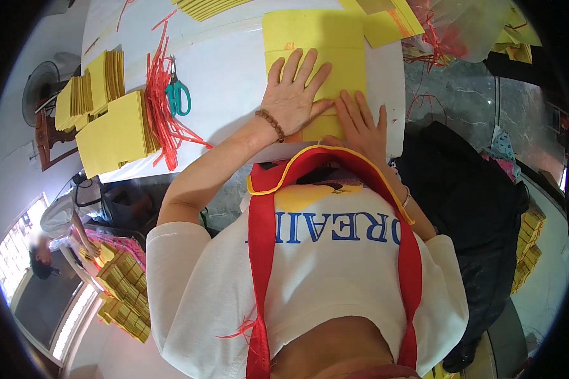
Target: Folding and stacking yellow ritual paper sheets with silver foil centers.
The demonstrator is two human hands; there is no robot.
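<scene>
A yellow paper sheet (338, 47) lies on the white table in front of me, with creases running across it. My left hand (294, 91) rests flat on it, fingers spread and pointing away; a brown bead bracelet circles that wrist. Close beside it, on the sheet's lower right edge, lies my right hand (361, 126), palm down with its fingers stretched out and thumb apart. Neither hand grips anything. Part of the sheet's near end is hidden by my hands and the red apron top.
Left on the table (218, 82) lie teal-handled scissors (178, 96), red plastic strips (161, 107) and stacks of yellow paper (112, 132). More yellow sheets (392, 25) lie at the far right, near a clear plastic bag (464, 28). Another person (60, 218) is at lower left beside yellow bundles (123, 284).
</scene>
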